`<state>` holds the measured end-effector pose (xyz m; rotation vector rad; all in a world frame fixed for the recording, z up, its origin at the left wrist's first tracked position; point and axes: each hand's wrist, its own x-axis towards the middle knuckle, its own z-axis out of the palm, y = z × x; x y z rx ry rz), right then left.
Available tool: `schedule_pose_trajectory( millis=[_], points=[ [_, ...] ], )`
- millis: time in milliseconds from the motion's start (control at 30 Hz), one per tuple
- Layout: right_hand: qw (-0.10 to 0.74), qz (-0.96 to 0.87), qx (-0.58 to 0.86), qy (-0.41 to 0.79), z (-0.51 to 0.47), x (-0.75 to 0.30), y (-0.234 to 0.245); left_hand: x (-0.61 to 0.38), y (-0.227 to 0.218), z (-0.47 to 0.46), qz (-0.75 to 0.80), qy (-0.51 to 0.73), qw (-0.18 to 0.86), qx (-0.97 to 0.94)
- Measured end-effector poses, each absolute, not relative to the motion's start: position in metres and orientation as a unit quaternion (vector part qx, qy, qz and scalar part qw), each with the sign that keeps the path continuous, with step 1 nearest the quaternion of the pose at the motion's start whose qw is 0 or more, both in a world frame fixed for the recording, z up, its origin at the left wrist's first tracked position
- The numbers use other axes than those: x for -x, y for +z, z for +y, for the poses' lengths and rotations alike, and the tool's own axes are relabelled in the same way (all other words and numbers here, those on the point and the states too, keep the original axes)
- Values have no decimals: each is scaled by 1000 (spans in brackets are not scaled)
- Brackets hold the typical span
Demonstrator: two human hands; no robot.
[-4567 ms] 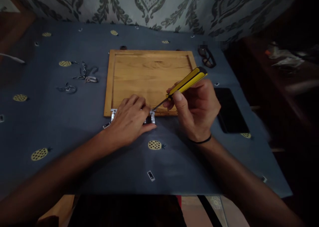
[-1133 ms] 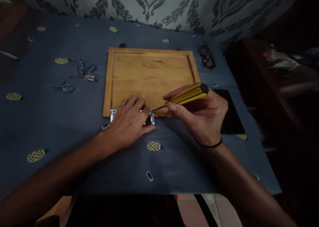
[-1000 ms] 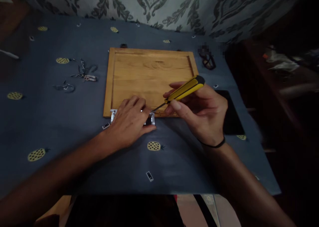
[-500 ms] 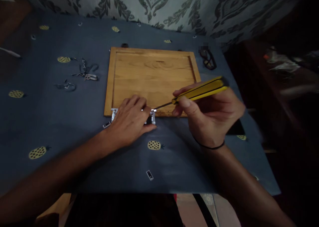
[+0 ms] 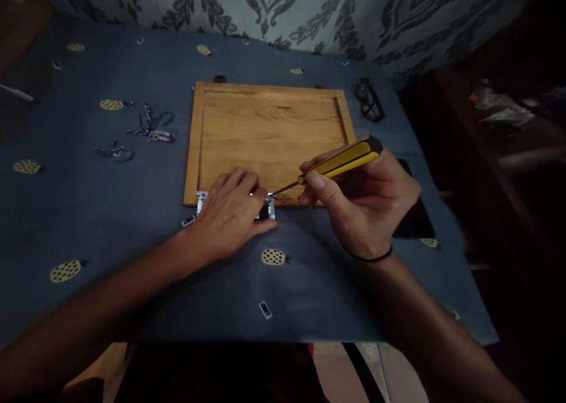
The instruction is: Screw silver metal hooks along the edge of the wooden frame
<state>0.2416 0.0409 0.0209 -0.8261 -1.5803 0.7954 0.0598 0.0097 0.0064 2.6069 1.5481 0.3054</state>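
Note:
A framed wooden panel (image 5: 269, 138) lies flat on the cloth-covered table. At its near edge, left of the middle, sits a shiny metal clasp-like fitting (image 5: 271, 210). My left hand (image 5: 230, 211) lies over the fitting, fingers curled down onto it and thumb along its near side, so most of the metal is hidden. My right hand (image 5: 367, 200), with a dark band at the wrist, grips a yellow and black screwdriver (image 5: 340, 160). The screwdriver slants down to the left, its tip at the right end of the fitting, beside my left fingers.
Left of the panel lie pliers (image 5: 160, 135) among small grey strips and bits. Eyeglasses (image 5: 370, 103) rest beyond the panel's right corner. A flat black object (image 5: 415, 208) lies partly behind my right hand. A patterned curtain (image 5: 274, 8) hangs along the table's far side.
My right hand and the screwdriver handle have shifted left and a little down, while the tip stays at the fitting. More of the black object shows. My left hand keeps its place.

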Motion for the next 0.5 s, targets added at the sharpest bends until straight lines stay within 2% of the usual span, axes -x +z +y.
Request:
schedule_pose_trajectory(
  millis=[267, 500],
  points=[
    [535, -670, 367, 360, 42, -243, 21, -59, 5, 9, 505, 102, 50, -856],
    [478, -708, 362, 373, 44, -251, 27, -59, 6, 9, 506, 104, 49, -855]
  ],
)
